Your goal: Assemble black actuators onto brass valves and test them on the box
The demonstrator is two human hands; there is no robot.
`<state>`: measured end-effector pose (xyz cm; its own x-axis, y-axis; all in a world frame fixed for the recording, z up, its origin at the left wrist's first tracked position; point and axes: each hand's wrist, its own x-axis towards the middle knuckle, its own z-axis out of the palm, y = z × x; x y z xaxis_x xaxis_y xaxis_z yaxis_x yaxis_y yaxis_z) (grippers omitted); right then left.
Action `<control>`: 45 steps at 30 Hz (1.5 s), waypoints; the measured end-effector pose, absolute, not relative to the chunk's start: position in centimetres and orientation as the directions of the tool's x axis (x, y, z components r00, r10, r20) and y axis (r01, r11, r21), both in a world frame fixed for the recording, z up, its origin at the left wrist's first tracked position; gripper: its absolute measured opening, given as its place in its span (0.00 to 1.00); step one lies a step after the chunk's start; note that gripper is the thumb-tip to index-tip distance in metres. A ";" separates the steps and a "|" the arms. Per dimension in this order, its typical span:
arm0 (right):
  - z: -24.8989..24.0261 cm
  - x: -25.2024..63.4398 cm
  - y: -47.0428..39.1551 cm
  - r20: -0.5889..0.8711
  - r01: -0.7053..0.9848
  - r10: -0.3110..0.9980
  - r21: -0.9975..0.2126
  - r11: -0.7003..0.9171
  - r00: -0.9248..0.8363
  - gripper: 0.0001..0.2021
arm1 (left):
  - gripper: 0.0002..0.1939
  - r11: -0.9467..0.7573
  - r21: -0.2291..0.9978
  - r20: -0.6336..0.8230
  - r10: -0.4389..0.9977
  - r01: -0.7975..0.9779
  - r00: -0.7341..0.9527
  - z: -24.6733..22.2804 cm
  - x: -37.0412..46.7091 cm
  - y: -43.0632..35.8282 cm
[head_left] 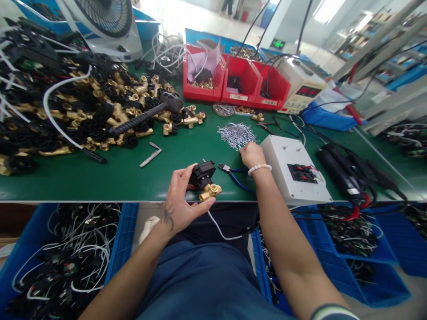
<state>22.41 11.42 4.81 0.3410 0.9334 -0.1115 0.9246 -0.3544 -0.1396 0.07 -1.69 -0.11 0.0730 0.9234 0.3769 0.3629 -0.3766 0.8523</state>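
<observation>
My left hand is closed around a motorized valve at the table's front edge. The valve has a black actuator box and a brass body; a white cable hangs below it. My right hand has its fingers drawn together at the near edge of a heap of small metal pins. Whatever is between those fingertips is hidden. Blue-handled pliers lie between my hands, close to my right wrist.
Brass fittings with black parts are heaped on the left, a black hammer on top. A hex key lies nearby. Red bins stand behind the pins. At right are a white switch box and a power supply.
</observation>
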 end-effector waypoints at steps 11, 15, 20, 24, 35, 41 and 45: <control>6.0 22.4 11.6 -0.113 0.934 0.944 -0.147 -0.326 0.311 0.16 | 0.38 -0.383 0.856 0.379 0.922 0.348 0.084 -0.2 0.0 -1.6; 5.9 22.6 11.2 -0.108 0.919 0.946 -0.226 -0.323 0.306 0.10 | 0.38 -0.400 0.848 0.393 0.915 0.347 0.093 -0.2 0.0 -1.6; 6.0 21.8 9.7 -0.048 0.857 0.957 -0.432 -0.280 0.288 0.09 | 0.39 -0.392 0.849 0.393 0.917 0.355 0.073 -0.4 0.0 -1.6; 6.2 21.0 7.3 -0.052 0.666 0.989 -0.734 -0.134 0.141 0.10 | 0.39 -0.386 0.856 0.398 0.916 0.344 0.038 -0.2 0.1 -1.7; 9.1 18.7 -1.1 0.196 0.027 0.969 -0.979 0.203 -0.153 0.05 | 0.36 -0.461 0.766 0.486 0.871 0.448 0.066 3.9 0.5 -4.1; 11.1 17.6 -3.2 0.290 0.213 0.952 -0.928 0.305 -0.099 0.04 | 0.37 -0.491 0.727 0.509 0.854 0.480 0.103 6.1 0.1 -5.0; 11.9 17.4 -3.9 0.371 0.368 0.918 -0.841 0.396 -0.138 0.06 | 0.37 -0.484 0.720 0.506 0.856 0.498 0.102 6.8 0.1 -5.4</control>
<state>17.38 -3.90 11.88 -0.1383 0.9181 0.3714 0.3680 0.3958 -0.8414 0.10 -5.43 6.78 0.1016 0.8565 0.5061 0.4976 -0.4842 0.7196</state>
